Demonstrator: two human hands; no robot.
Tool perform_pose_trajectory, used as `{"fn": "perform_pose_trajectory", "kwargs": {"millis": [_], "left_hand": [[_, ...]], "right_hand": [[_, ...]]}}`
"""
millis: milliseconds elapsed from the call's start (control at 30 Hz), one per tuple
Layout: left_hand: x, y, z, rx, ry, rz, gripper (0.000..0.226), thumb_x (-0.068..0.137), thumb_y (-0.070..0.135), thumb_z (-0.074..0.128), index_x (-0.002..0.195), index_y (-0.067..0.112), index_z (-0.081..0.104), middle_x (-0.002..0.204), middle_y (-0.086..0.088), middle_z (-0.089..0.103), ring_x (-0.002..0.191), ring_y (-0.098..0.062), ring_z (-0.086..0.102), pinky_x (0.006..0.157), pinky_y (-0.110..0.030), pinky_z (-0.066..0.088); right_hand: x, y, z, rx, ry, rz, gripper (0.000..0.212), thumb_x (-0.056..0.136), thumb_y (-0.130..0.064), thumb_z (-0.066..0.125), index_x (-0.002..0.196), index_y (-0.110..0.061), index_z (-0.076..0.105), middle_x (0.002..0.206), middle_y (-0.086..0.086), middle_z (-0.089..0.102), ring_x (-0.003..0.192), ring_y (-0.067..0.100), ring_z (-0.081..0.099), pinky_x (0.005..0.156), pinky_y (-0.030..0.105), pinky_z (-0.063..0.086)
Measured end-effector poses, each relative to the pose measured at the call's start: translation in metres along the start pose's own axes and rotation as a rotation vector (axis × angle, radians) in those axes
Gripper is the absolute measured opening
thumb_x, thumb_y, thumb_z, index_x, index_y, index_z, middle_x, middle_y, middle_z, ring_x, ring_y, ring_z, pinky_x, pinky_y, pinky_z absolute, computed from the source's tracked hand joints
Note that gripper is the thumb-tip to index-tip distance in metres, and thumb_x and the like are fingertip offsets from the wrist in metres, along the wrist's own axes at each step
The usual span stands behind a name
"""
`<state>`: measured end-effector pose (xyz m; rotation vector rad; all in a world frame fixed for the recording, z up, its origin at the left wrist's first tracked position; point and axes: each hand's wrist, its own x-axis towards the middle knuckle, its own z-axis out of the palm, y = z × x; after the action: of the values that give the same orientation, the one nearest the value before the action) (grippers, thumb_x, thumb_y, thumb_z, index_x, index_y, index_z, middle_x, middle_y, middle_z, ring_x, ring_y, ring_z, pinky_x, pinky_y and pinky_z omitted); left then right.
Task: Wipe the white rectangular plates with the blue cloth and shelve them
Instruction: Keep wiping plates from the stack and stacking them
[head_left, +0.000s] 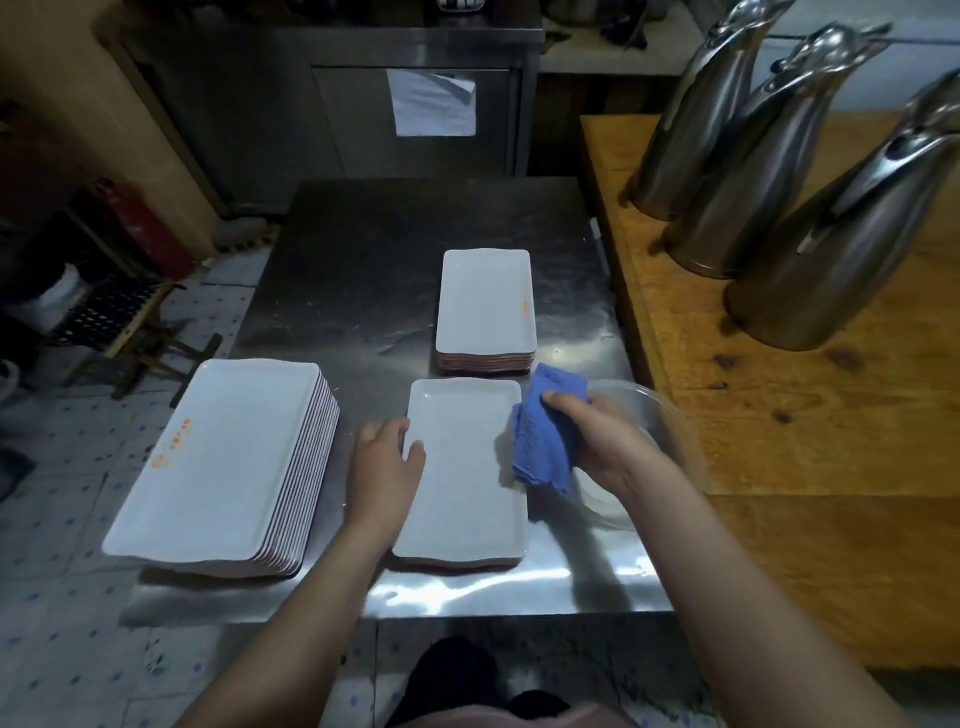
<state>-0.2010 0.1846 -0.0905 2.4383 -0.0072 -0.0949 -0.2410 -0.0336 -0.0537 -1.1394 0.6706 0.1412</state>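
The right hand (602, 441) grips the blue cloth (543, 447) at the right edge of the plate (462, 483). The left hand (384, 460) pinches its left rim. A clear bowl (662, 415) sits just right, its contents unclear.

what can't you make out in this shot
All in the head view.
The bowl: mostly hidden behind the right hand and cloth.
Orange print on the left stack: too blurred to read.
The paper on the cabinet: too small and dim to read.
Rightmost jug: top cut off by the right edge.
Anything under the near plate: hidden by the plate itself.
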Motion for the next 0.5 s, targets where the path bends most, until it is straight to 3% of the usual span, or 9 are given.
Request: {"fn": "perform_pose_trajectory", "kwargs": {"millis": [100,200,333,467,500], "left_hand": [[0.009,0.015,-0.008,-0.042,-0.021,0.061,0.029,0.091,0.018,0.055,0.119,0.01,0.059,0.12,-0.007,0.053,0.101,-0.018,0.056,0.086,-0.023,0.041],[0.022,0.033,-0.013,-0.021,-0.065,0.083,0.027,0.091,0.022,0.055,0.114,0.01,0.062,0.116,-0.008,0.056,0.091,-0.016,0.053,0.079,-0.022,0.038],[0.037,0.064,-0.015,0.018,-0.073,0.178,0.022,0.089,0.025,0.057,0.104,0.012,0.067,0.109,-0.007,0.06,0.096,-0.02,0.058,0.075,-0.022,0.036],[0.052,0.102,-0.018,0.292,-0.135,0.355,0.03,0.088,0.03,0.054,0.112,0.015,0.064,0.113,-0.009,0.058,0.107,-0.027,0.054,0.086,-0.031,0.043],[0.055,0.113,-0.018,0.387,-0.164,0.4,0.034,0.089,0.034,0.051,0.117,0.017,0.061,0.117,-0.008,0.057,0.109,-0.027,0.053,0.089,-0.034,0.044]], "right_hand": [[-0.001,-0.002,-0.012,0.025,0.056,-0.038,0.023,0.083,-0.012,0.07,0.104,-0.005,0.062,0.089,0.011,0.072,0.081,0.024,0.069,0.067,0.034,0.055],[-0.003,-0.008,-0.02,0.023,0.094,-0.094,0.022,0.081,-0.007,0.071,0.101,-0.004,0.063,0.091,0.014,0.068,0.081,0.025,0.066,0.072,0.035,0.054],[-0.005,-0.018,-0.033,-0.16,0.188,-0.247,0.033,0.08,-0.008,0.069,0.111,-0.007,0.06,0.093,0.008,0.066,0.083,0.021,0.063,0.075,0.033,0.049],[-0.011,-0.026,-0.046,-0.217,0.17,-0.204,0.015,0.08,-0.014,0.065,0.094,-0.011,0.066,0.093,0.009,0.068,0.086,0.023,0.062,0.082,0.038,0.048],[-0.013,-0.028,-0.048,-0.207,0.152,-0.215,0.011,0.079,-0.013,0.062,0.087,-0.005,0.063,0.089,0.008,0.067,0.085,0.025,0.061,0.081,0.039,0.045]]}}
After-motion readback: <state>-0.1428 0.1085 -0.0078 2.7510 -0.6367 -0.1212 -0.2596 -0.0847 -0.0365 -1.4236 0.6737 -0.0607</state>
